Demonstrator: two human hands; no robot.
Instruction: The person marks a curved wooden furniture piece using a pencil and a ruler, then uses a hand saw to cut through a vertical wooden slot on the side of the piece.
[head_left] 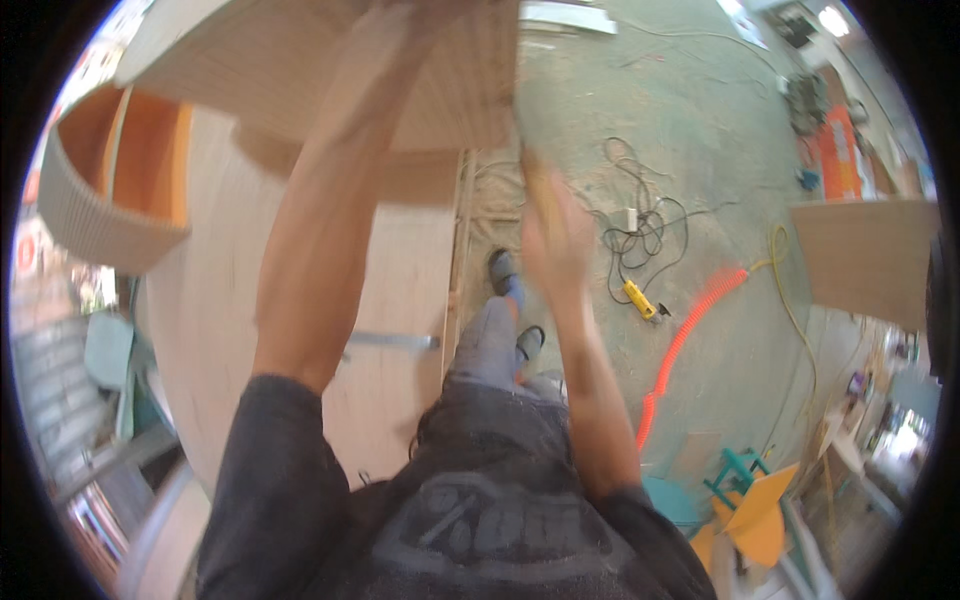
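Observation:
My right hand (558, 230) is closed round the yellowish wooden handle (541, 185) of a tool. Motion smears the tool's far end, so its kind does not show. It is raised beside the right edge of a large pale wooden piece with a ribbed face (450, 85). My left arm reaches forward over that piece. At the top rim of the picture my left hand (405, 12) lies against it, dark and blurred, its fingers not readable. The piece rests on a light wooden worktop (400, 270). On the worktop lies a flat metal strip (390, 341).
A curved ribbed cabinet (115, 175) with an orange-brown inside stands at the left. Right on the dusty green floor (700, 130) lie a black cable (645, 225), a yellow power tool (640, 300) and a coiled orange air hose (690, 325). A wooden panel (865, 255) stands far right.

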